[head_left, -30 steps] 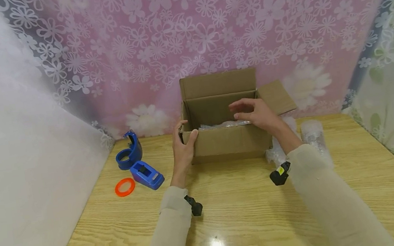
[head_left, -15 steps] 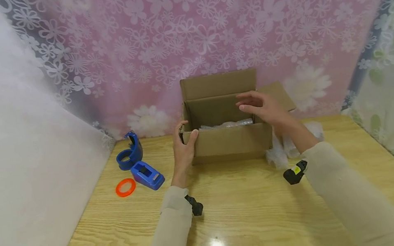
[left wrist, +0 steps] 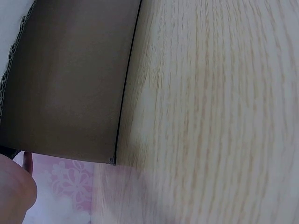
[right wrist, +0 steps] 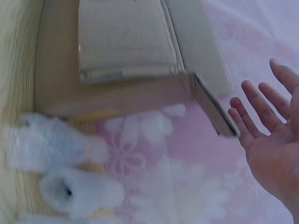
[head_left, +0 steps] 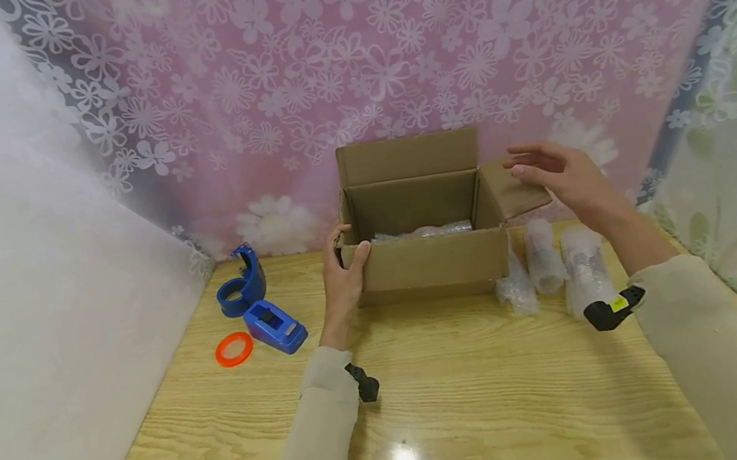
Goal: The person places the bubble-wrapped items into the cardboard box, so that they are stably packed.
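An open cardboard box (head_left: 432, 264) stands at the back of the table, its rear flap raised and its right flap (head_left: 513, 188) folded outward. Clear bubble-wrapped contents (head_left: 430, 230) show just above its front edge. My left hand (head_left: 344, 276) grips the box's front left corner, thumb on the front wall and fingers round the side. A bit of that hand (left wrist: 16, 189) appears beside the cardboard in the left wrist view. Over the right flap, my right hand (head_left: 564, 177) is held in the air with nothing in it. Its fingers (right wrist: 261, 109) are spread and loosely bent in the right wrist view.
Right of the box lie bubble-wrapped pieces: a crumpled one (head_left: 517, 288), a slim roll (head_left: 544, 257) and a thicker roll (head_left: 587, 271). At left are a blue tape cutter (head_left: 251, 280), a blue tape dispenser (head_left: 275, 328) and an orange ring (head_left: 233, 349). A flowered curtain (head_left: 297, 115) hangs behind.
My right hand has moved rightward from above the box's inside to over its right flap, uncovering the wrapped rolls. The left hand and the box have stayed in place.
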Demonstrator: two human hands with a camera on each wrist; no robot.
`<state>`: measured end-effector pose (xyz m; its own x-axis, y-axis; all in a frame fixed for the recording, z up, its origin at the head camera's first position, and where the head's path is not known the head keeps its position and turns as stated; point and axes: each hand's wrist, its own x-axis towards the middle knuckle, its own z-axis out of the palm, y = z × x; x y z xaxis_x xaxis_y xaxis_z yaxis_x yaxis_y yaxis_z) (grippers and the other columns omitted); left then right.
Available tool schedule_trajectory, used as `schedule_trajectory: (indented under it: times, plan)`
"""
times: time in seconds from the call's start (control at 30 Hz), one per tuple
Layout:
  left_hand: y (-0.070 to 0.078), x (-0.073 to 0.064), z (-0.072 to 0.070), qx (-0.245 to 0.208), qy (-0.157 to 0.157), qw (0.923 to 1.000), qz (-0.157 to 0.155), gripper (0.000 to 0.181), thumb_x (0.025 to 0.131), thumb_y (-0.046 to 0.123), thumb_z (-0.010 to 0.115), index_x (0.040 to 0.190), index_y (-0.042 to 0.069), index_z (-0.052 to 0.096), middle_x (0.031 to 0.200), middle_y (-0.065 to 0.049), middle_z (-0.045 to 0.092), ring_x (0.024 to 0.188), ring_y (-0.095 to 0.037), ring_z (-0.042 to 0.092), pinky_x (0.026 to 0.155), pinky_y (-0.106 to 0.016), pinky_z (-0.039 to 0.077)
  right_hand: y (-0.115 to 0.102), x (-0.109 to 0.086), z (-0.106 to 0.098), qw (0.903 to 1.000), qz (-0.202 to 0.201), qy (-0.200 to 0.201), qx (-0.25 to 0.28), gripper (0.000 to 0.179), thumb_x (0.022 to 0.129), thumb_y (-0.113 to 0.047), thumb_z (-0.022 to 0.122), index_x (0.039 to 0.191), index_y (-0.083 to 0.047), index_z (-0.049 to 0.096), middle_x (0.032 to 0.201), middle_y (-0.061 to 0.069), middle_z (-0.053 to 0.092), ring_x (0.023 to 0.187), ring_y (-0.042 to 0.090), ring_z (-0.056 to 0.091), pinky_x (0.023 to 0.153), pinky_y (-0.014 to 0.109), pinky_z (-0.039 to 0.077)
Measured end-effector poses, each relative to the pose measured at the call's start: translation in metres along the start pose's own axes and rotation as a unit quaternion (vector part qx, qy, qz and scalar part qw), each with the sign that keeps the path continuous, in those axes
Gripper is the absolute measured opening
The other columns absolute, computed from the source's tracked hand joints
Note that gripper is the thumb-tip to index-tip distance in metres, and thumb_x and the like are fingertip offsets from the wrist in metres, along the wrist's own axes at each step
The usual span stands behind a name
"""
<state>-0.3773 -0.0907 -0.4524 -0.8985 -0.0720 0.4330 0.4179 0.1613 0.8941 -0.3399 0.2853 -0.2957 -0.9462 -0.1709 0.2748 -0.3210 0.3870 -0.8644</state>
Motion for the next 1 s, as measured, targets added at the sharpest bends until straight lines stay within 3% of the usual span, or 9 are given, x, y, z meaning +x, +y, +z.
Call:
schedule_trajectory:
  times: [0.13, 0.23, 0.33, 0.5, 0.67, 0.83, 1.0]
  plan:
    - [0.001, 0.0, 0.0, 0.0, 0.001, 1.0, 0.002, 0.061, 0.099, 0.055, 0.066, 0.151, 0.029, 0.046, 0.167, 0.013, 0.027, 0.154, -0.024, 0.027, 0.118, -0.063, 0.027, 0.009, -0.007, -0.014, 1.0, 0.009, 0.002, 0.002, 0.049, 0.107, -0.032, 0.061, 0.154, -0.024, 0.05, 0.145, -0.005, 0.06, 0.129, 0.004, 0.051, 0.117, 0.041, 0.033]
    - [0.001, 0.0, 0.0, 0.004, 0.002, 1.0, 0.003, 0.063, 0.099, 0.056, 0.066, 0.151, 0.027, 0.046, 0.167, 0.013, 0.027, 0.154, -0.024, 0.027, 0.118, -0.063, 0.026, 0.015, -0.013, -0.023, 0.9999, 0.014, 0.002, -0.004, 0.05, 0.107, -0.032, 0.06, 0.155, -0.026, 0.049, 0.146, -0.005, 0.059, 0.129, 0.003, 0.05, 0.12, 0.052, 0.027]
    - [0.001, 0.0, 0.0, 0.008, 0.003, 1.0, 0.0, 0.062, 0.098, 0.057, 0.065, 0.151, 0.029, 0.046, 0.167, 0.012, 0.027, 0.153, -0.024, 0.027, 0.118, -0.063, 0.027, 0.02, -0.018, -0.03, 0.9998, 0.013, 0.002, -0.012, 0.05, 0.108, -0.032, 0.059, 0.156, -0.026, 0.048, 0.146, -0.007, 0.058, 0.128, 0.001, 0.049, 0.115, 0.038, 0.033]
    - [0.002, -0.001, 0.002, 0.005, 0.0, 1.0, 0.002, 0.057, 0.101, 0.051, 0.065, 0.151, 0.03, 0.046, 0.167, 0.012, 0.027, 0.155, -0.024, 0.025, 0.119, -0.064, 0.025, 0.031, -0.026, -0.042, 0.9999, -0.002, 0.001, -0.012, 0.049, 0.109, -0.026, 0.057, 0.156, -0.022, 0.047, 0.143, -0.007, 0.058, 0.125, -0.001, 0.051, 0.095, 0.015, 0.04]
    - [0.002, 0.0, 0.002, 0.004, 0.0, 1.0, 0.0, 0.057, 0.101, 0.049, 0.066, 0.151, 0.031, 0.046, 0.167, 0.011, 0.027, 0.154, -0.024, 0.026, 0.118, -0.064, 0.025, 0.047, -0.036, -0.052, 0.9996, 0.006, -0.004, -0.026, 0.051, 0.109, -0.023, 0.056, 0.158, -0.015, 0.043, 0.141, -0.009, 0.058, 0.12, -0.005, 0.054, 0.093, 0.012, 0.043]
    - [0.002, 0.0, 0.001, 0.006, -0.002, 1.0, -0.002, 0.06, 0.1, 0.052, 0.066, 0.151, 0.029, 0.046, 0.167, 0.012, 0.026, 0.155, -0.024, 0.024, 0.119, -0.065, 0.024, 0.072, -0.049, -0.063, 0.9959, 0.061, -0.015, -0.065, 0.064, 0.109, -0.035, 0.055, 0.163, -0.013, 0.031, 0.14, -0.011, 0.052, 0.112, -0.012, 0.053, 0.088, 0.009, 0.043]
    - [0.001, -0.001, 0.0, 0.003, -0.004, 1.0, -0.001, 0.062, 0.099, 0.054, 0.066, 0.152, 0.028, 0.045, 0.167, 0.013, 0.026, 0.156, -0.023, 0.023, 0.12, -0.064, 0.023, 0.104, -0.063, -0.071, 0.9875, 0.122, -0.032, -0.095, 0.076, 0.108, -0.044, 0.053, 0.165, -0.007, 0.02, 0.152, 0.013, 0.041, 0.105, -0.012, 0.052, 0.085, 0.011, 0.047]
